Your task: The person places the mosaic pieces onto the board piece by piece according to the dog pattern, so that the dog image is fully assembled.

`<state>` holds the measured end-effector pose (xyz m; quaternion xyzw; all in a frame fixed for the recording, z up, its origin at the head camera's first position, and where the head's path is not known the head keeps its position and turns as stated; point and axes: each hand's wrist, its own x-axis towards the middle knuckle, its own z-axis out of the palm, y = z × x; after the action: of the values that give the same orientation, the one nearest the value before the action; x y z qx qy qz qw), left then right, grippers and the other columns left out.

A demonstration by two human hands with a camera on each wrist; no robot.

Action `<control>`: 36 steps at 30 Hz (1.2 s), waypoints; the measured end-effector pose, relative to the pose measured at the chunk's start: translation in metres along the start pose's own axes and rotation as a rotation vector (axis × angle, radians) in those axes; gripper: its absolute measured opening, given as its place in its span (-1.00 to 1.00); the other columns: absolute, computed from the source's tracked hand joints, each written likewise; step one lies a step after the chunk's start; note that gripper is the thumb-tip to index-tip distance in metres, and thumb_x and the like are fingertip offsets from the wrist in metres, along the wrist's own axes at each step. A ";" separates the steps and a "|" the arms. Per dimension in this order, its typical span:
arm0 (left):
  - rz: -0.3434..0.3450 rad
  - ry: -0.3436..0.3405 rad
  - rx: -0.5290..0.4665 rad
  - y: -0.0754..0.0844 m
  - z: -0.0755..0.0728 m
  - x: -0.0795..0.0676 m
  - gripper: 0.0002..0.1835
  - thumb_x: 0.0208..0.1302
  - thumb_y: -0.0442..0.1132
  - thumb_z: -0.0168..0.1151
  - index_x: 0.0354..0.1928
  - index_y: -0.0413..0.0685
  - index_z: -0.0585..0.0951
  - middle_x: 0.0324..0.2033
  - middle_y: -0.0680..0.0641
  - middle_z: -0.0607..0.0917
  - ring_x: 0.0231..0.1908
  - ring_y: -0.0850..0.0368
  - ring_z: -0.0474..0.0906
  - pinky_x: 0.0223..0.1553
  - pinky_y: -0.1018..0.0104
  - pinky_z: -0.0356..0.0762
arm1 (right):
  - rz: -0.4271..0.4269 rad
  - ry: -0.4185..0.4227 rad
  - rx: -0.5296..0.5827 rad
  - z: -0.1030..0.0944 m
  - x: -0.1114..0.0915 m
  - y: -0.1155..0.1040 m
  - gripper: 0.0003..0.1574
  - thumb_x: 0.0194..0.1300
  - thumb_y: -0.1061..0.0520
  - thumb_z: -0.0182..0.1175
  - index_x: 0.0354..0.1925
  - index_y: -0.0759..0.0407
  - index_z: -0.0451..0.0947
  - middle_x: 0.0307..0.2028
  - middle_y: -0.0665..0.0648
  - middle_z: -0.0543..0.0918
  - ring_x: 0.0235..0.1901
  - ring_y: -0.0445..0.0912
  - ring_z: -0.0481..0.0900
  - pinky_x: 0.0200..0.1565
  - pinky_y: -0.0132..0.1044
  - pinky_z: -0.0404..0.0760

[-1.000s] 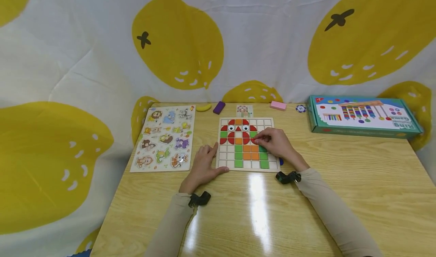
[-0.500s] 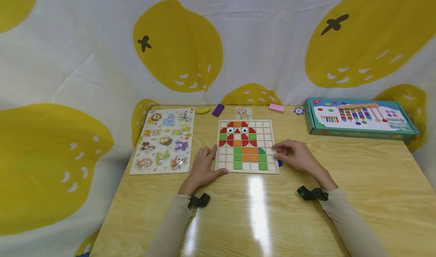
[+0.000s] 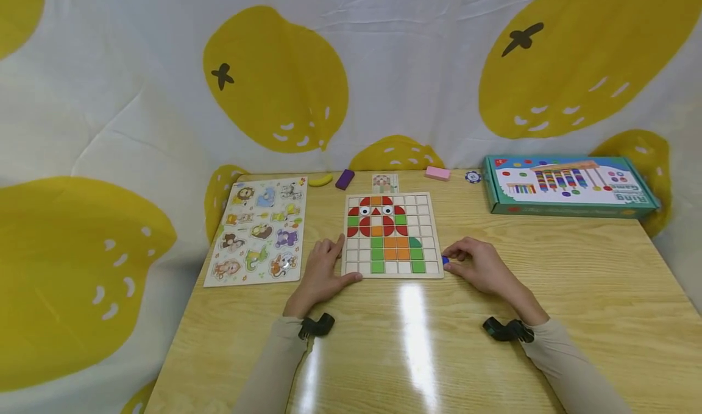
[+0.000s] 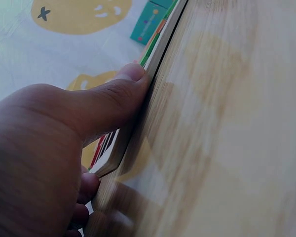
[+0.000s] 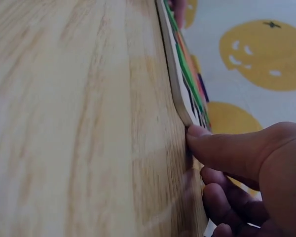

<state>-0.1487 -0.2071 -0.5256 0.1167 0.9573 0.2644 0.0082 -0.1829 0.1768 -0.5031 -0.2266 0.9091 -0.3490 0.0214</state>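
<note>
A wooden grid board lies at the middle of the table, bearing red, green and orange tiles and two eye tiles in an animal-like figure. My left hand holds its near left corner, the thumb along the front edge and the index finger at the left side. In the left wrist view, that thumb presses against the board's edge. Just past the board's right edge, my right hand pinches a small blue piece between thumb and fingers. The right wrist view does not show this piece; the thumb sits by the board's corner.
An animal puzzle board lies to the left. Along the back are a toy banana, a purple block, a pattern card, a pink block and a poker chip. A game box stands back right.
My right hand has left a red tile on the board, moved right off the board and closed its fingers on the blue piece. The left hand keeps its hold.
</note>
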 end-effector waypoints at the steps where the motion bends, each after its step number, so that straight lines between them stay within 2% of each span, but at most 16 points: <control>1: 0.001 -0.001 0.000 0.000 0.000 0.000 0.16 0.00 0.45 0.32 0.54 -0.01 0.14 -0.23 0.05 0.31 -0.19 0.13 0.16 -0.11 0.23 0.14 | 0.017 -0.001 0.004 -0.001 0.000 0.000 -0.78 0.17 0.08 0.45 -0.19 0.02 0.67 -0.30 -0.07 0.65 -0.31 -0.19 0.55 -0.25 -0.30 0.52; 4: 0.005 -0.001 0.008 0.000 0.000 0.001 0.16 0.01 0.46 0.31 0.54 0.00 0.14 -0.22 0.05 0.31 -0.19 0.13 0.16 -0.11 0.25 0.14 | 0.056 -0.005 0.043 -0.004 0.002 0.002 -0.81 0.21 0.07 0.42 -0.23 0.03 0.63 -0.35 -0.06 0.65 -0.36 -0.18 0.56 -0.31 -0.35 0.52; 7: 0.009 0.005 0.006 0.001 -0.001 0.002 0.16 0.01 0.44 0.33 0.53 -0.01 0.15 -0.22 0.04 0.31 -0.20 0.12 0.16 -0.13 0.25 0.14 | 0.080 0.003 0.130 -0.007 0.007 0.005 -0.83 0.26 0.08 0.38 -0.21 0.07 0.60 -0.36 -0.02 0.65 -0.37 -0.15 0.59 -0.34 -0.38 0.53; 13: 0.000 0.009 0.000 0.002 -0.002 0.003 0.15 0.00 0.42 0.35 0.53 0.00 0.16 -0.23 0.04 0.30 -0.20 0.12 0.15 -0.14 0.25 0.13 | 0.093 0.033 0.259 -0.003 0.026 0.010 -0.77 0.31 -0.01 0.32 -0.12 0.05 0.63 -0.29 0.03 0.68 -0.32 -0.11 0.61 -0.29 -0.40 0.56; 21: 0.009 0.005 -0.005 0.002 0.000 0.003 0.16 0.00 0.45 0.33 0.53 0.00 0.15 -0.24 0.05 0.30 -0.21 0.14 0.15 -0.13 0.25 0.14 | 0.043 0.052 0.158 0.010 0.041 0.004 -0.79 0.26 0.01 0.37 -0.13 -0.02 0.71 -0.38 -0.09 0.68 -0.44 -0.17 0.55 -0.39 -0.37 0.49; 36: 0.015 0.002 0.004 -0.002 -0.001 -0.003 0.14 0.02 0.42 0.33 0.53 -0.02 0.15 -0.25 0.06 0.31 -0.21 0.14 0.16 -0.12 0.23 0.15 | -0.006 0.099 0.109 0.024 0.038 0.001 -0.80 0.19 0.05 0.44 -0.19 0.02 0.73 -0.39 -0.07 0.62 -0.45 -0.18 0.48 -0.39 -0.35 0.45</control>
<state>-0.1460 -0.2095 -0.5261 0.1237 0.9569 0.2627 0.0051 -0.2124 0.1464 -0.5175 -0.2102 0.8880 -0.4087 -0.0123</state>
